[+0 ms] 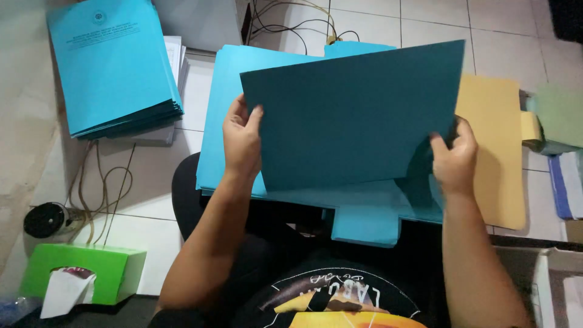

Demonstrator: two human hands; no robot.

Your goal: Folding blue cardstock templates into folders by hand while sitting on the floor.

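I hold a dark teal folder cover (pixel 358 115) raised and tilted in front of me. My left hand (pixel 242 138) grips its left edge, thumb on the front. At its lower right corner my right hand (pixel 454 159) pinches it. Under it, on my lap and the tiled floor, lies a light blue folder (pixel 225 115) opened flat, with a flap (pixel 364 225) sticking out towards me. A tan folder (pixel 495 146) lies to the right, partly beneath the blue ones.
A stack of light blue folders (pixel 112 64) sits on papers at the upper left. A green tissue box (pixel 85 273) and a black round object (pixel 45 220) with cables lie at the lower left. Green and blue papers (pixel 562 133) are at the right edge.
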